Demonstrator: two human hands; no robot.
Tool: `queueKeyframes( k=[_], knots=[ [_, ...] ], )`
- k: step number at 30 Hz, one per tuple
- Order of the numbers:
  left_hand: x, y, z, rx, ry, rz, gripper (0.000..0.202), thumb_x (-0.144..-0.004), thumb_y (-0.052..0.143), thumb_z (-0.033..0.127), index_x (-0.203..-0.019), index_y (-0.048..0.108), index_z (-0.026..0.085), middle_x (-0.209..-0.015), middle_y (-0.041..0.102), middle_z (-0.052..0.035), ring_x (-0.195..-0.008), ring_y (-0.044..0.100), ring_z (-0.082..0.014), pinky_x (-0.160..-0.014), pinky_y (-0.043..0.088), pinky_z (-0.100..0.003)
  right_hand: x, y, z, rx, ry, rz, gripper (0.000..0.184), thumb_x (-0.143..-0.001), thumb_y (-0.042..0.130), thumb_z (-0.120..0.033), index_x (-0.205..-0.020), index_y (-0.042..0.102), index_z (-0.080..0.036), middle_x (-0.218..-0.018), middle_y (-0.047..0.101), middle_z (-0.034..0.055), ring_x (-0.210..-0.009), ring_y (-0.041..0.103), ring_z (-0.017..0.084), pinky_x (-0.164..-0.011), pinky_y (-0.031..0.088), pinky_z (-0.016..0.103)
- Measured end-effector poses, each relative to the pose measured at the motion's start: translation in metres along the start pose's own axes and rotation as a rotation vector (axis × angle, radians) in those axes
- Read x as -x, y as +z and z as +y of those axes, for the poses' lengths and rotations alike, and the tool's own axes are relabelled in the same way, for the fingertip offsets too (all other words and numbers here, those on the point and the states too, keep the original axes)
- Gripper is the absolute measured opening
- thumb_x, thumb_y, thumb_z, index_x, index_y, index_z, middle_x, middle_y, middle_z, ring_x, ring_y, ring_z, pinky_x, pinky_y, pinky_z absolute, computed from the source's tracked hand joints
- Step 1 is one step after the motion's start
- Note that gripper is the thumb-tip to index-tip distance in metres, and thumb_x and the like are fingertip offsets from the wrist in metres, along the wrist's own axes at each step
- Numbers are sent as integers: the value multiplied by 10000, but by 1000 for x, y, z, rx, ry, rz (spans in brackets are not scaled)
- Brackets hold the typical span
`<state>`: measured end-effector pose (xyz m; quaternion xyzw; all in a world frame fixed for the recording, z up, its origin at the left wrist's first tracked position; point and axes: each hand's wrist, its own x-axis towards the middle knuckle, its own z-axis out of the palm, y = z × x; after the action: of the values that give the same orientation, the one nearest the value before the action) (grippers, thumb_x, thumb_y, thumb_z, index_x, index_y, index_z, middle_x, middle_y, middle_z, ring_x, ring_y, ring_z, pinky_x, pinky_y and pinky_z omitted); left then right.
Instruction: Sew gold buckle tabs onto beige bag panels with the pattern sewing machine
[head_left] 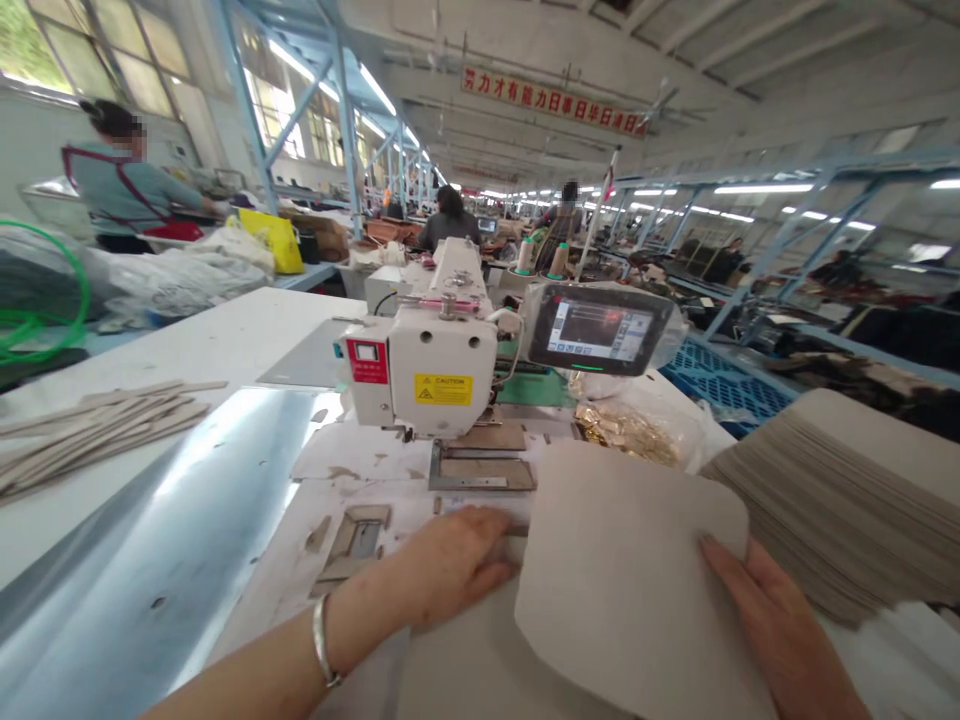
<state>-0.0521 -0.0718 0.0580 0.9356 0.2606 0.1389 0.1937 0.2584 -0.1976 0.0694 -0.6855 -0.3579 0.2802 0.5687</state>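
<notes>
My right hand (772, 610) grips the right edge of a smooth beige panel (630, 560) with rounded corners, thumb on top, fingers hidden beneath. This panel is tilted up over a second beige panel (465, 660) lying at the table's front. At the far edge of that lower panel, my left hand (457, 560) is closed with thumb and fingers about the material; its fingertips are partly hard to see. A silver bangle (322, 640) circles my left wrist. Just beyond my hands stands a white sewing machine head (442, 370), with a rectangular clamp frame (435, 470) under it.
A tall stack of beige panels (832, 510) is at the right. Beige strips (97, 430) lie on the left table. A control screen (592, 330) stands beside the machine, above a plastic bag of gold-coloured pieces (630, 430). A co-worker (127, 190) works at far left.
</notes>
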Motion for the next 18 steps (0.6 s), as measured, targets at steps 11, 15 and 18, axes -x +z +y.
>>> queueKeyframes(
  k=[11, 15, 18],
  knots=[
    [15, 3, 1, -12, -51, 26, 309, -1025, 414, 287, -1240, 585, 145, -1074, 706, -118, -1010, 681, -236, -909, 545, -361, -115, 54, 15, 88, 139, -279, 238, -801, 722, -335, -1001, 702, -209, -755, 740, 99, -493, 660, 253, -457, 493, 330],
    [28, -2, -26, -47, -52, 37, 304, -977, 427, 114, -1219, 607, 152, -1180, 697, -110, -1100, 673, -212, -976, 535, -342, -157, 81, 10, 445, 46, -331, 331, -879, 594, -317, -1138, 701, -140, -850, 749, 133, -629, 687, 245, -574, 499, 346],
    [43, -1, -39, -124, -3, 59, 319, -965, 444, 79, -1237, 599, 138, -1280, 659, -125, -1181, 644, -214, -1033, 517, -342, -186, 63, 3, 630, -31, -218, 366, -879, 615, -330, -1165, 711, -123, -826, 747, 159, -585, 677, 237, -571, 476, 365]
  ],
)
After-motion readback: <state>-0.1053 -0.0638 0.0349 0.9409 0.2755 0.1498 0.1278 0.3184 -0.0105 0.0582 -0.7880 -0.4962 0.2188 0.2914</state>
